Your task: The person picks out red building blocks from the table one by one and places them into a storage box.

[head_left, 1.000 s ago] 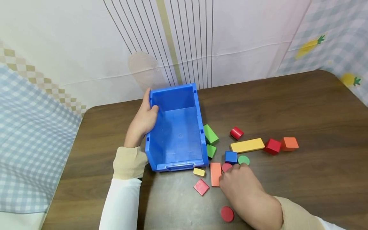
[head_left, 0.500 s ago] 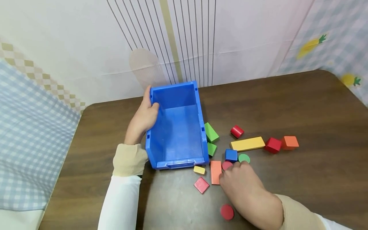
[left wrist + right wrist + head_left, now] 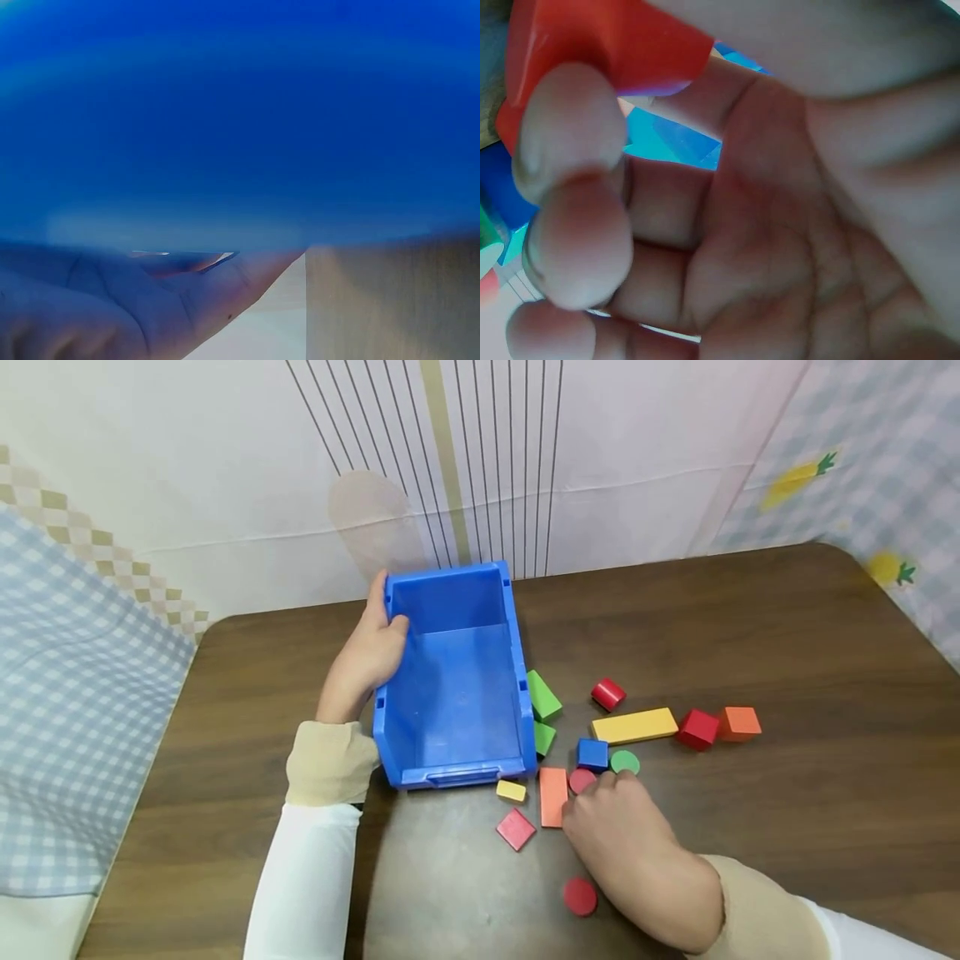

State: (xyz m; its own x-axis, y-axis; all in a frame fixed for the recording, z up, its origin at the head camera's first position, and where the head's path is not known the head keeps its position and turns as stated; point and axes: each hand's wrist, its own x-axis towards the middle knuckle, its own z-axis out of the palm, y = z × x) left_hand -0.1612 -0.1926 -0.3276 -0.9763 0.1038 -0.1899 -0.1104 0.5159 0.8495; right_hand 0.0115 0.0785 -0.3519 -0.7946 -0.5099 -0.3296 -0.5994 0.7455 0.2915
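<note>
My left hand (image 3: 367, 652) grips the left wall of a blue storage bin (image 3: 465, 693), thumb inside and fingers outside. In the left wrist view, the bin (image 3: 240, 135) fills most of the picture above the palm (image 3: 172, 300). My right hand (image 3: 622, 843) is low over the table with curled fingers. In the right wrist view, a red-orange block (image 3: 607, 45) sits between its thumb and fingers (image 3: 577, 247); the head view hides the grasp. Beside this hand lie an orange rectangular block (image 3: 553, 797), a pinkish-red disc (image 3: 581, 781) and a green disc (image 3: 625, 762).
Right of the bin lie green blocks (image 3: 543, 696), a red cylinder (image 3: 608, 694), a yellow bar (image 3: 634, 727), a blue cube (image 3: 592, 754), a red block (image 3: 699, 730) and an orange block (image 3: 739, 724). Nearer are a small yellow block (image 3: 512, 791), a red square (image 3: 516, 829) and a red disc (image 3: 580, 897).
The head view has shifted slightly, so everything sits a little higher in the picture. Both hands, the bin and the visible blocks keep their places relative to each other.
</note>
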